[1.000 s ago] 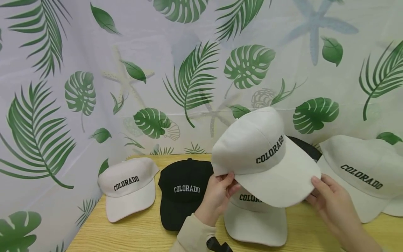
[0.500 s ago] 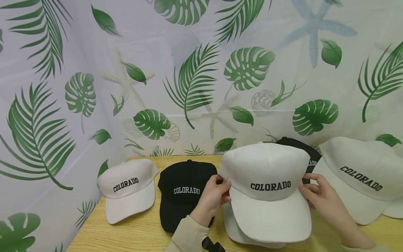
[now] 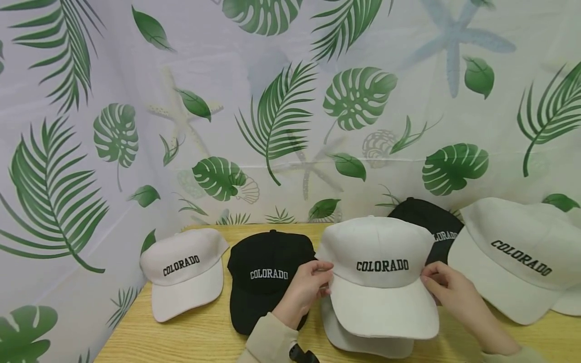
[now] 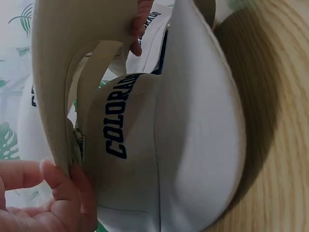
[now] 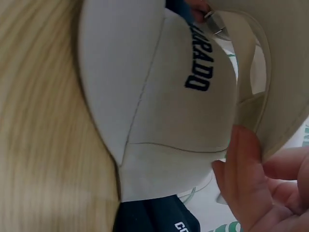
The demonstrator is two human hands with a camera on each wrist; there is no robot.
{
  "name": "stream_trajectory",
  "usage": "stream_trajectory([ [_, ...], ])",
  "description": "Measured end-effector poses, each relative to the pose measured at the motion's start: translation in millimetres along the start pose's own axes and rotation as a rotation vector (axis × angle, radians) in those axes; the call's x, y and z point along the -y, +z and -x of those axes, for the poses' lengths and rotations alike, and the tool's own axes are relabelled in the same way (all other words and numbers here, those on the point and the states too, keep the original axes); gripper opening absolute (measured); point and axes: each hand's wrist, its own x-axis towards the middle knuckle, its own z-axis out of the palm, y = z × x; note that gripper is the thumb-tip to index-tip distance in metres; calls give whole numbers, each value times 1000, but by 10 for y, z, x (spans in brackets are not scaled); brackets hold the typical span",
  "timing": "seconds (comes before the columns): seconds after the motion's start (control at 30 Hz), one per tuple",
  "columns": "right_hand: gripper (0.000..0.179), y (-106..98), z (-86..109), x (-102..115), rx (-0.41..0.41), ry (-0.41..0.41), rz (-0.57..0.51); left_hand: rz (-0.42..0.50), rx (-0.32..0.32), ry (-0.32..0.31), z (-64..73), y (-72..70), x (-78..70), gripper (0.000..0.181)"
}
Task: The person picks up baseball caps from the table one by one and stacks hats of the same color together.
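Observation:
A white baseball cap (image 3: 383,310) lettered COLORADO is held upright between both hands, its brim facing me. My left hand (image 3: 305,291) pinches its left side where the brim meets the crown. On the opposite side, thumb and fingers of my right hand (image 3: 454,297) pinch the matching spot. Below it, a second white COLORADO cap (image 4: 203,121) rests on the wooden table, mostly covered in the head view. Both wrist views show a gap between the held cap's underside (image 5: 289,63) and the lower cap's front, with the upper cap's back strap and buckle visible.
Left of my hands stand a black cap (image 3: 268,252) and a white cap (image 3: 188,297) on the wooden table (image 3: 150,343). Behind on the right is another black cap (image 3: 419,217), beside overlapping white caps (image 3: 517,237). A leaf-print cloth (image 3: 290,101) hangs behind the table.
Both hands have brought the held cap down and turned it from tilted to facing forward, over the lower white cap. My right hand moved from the brim's edge to the cap's side.

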Motion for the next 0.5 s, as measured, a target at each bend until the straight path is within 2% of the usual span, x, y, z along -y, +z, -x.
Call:
stream_trajectory([
  [0.13, 17, 36, -15, -43, 61, 6, 43, -115, 33, -4, 32, -22, 15, 33],
  [0.33, 23, 97, -14, -50, 134, 27, 45, -326, 124, 8, 49, -33, 16, 47],
  [0.5, 39, 149, 22, -43, 185, 59, 25, -469, 164, 38, 59, -15, 31, 49],
])
